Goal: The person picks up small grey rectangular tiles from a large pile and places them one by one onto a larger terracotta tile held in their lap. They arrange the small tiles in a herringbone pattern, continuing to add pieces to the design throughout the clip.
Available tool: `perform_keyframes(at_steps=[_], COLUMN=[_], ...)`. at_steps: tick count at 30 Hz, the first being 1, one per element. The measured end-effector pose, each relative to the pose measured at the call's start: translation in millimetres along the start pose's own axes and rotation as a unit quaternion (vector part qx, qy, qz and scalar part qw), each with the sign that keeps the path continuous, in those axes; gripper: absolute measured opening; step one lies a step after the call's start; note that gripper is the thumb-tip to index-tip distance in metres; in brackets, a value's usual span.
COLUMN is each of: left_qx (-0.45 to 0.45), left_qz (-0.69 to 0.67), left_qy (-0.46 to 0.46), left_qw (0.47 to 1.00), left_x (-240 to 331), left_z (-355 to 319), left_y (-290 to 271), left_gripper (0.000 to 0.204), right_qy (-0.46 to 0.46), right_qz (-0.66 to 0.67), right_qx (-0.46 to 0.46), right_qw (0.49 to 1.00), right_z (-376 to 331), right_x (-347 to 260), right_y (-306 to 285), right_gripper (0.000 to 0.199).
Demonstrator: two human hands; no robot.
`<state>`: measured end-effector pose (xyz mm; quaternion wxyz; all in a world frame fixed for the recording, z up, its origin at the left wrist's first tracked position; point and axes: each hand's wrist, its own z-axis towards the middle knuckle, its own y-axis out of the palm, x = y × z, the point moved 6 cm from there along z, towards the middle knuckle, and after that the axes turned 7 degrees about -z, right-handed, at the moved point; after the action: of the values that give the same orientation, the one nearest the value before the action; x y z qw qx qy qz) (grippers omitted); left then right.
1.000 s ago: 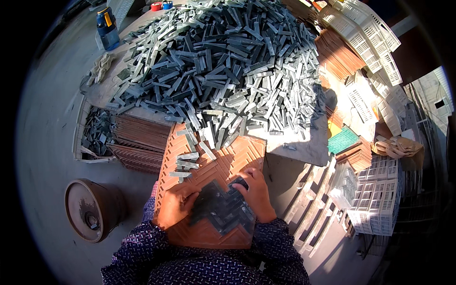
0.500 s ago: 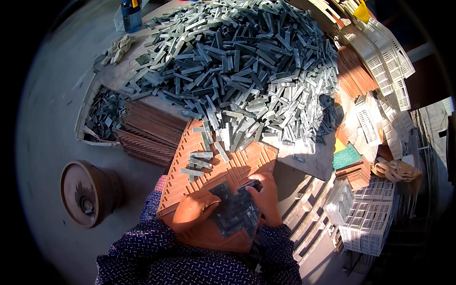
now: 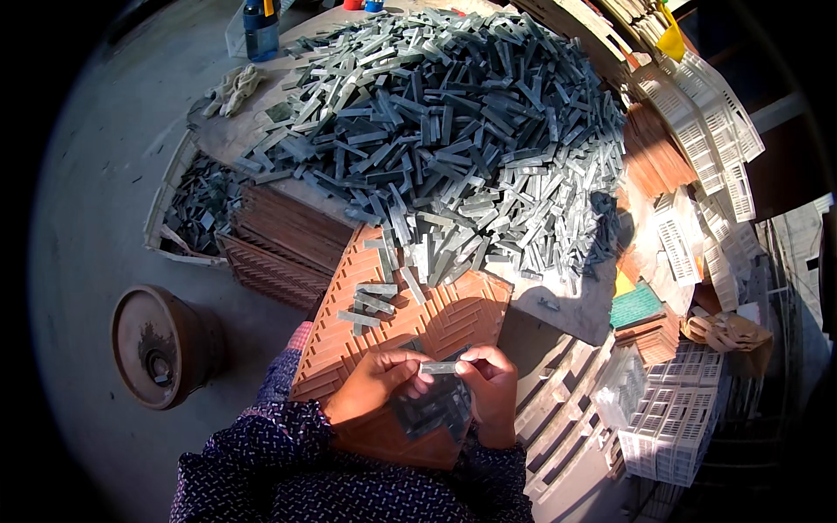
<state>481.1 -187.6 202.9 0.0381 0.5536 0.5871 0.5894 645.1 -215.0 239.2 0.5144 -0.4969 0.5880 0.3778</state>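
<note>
Between the fingertips of my left hand [image 3: 370, 383] and my right hand [image 3: 492, 383], a small grey stone strip [image 3: 442, 368] is held level, one end in each pinch. Under it lies an orange herringbone mould board [image 3: 466, 314] with narrow slots. Dark strips [image 3: 432, 417] fill a patch of its near part in a zigzag pattern, partly covered by my hands. Several loose strips [image 3: 373, 302] rest on the board's left middle. Beyond the board rises a big heap of grey strips [image 3: 436, 113], some spilling onto its far edge.
Left of the board are a stack of brown boards [image 3: 283, 231], a crate of dark pieces [image 3: 199, 205] and a round brown bucket [image 3: 153, 349]. White plastic crates [image 3: 667, 410] and a slatted pallet [image 3: 567, 401] stand right. Gloves [image 3: 235, 87] and a blue bottle [image 3: 261, 35] are far left.
My hands have lifted from the board's surface and come closer together, now holding a strip between them. The view has shifted slightly.
</note>
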Motion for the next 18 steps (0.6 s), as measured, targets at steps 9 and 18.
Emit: perform_keyframes(at_steps=[9,18], left_qx=[0.020,0.003], left_qz=[-0.076,-0.096], left_qy=[-0.024,-0.021], left_qw=[0.997,0.995], left_x=[-6,-13], left_z=[-8,-7], left_y=[0,0], left_gripper=[0.033,0.028], right_qy=[-0.073,-0.086], right_qz=[-0.046,-0.085], right_qx=[0.025,0.026], right_qw=[0.996,0.992], right_z=[-11,-19], right_x=[-14,-23], right_y=[5,9], right_gripper=[0.013,0.012])
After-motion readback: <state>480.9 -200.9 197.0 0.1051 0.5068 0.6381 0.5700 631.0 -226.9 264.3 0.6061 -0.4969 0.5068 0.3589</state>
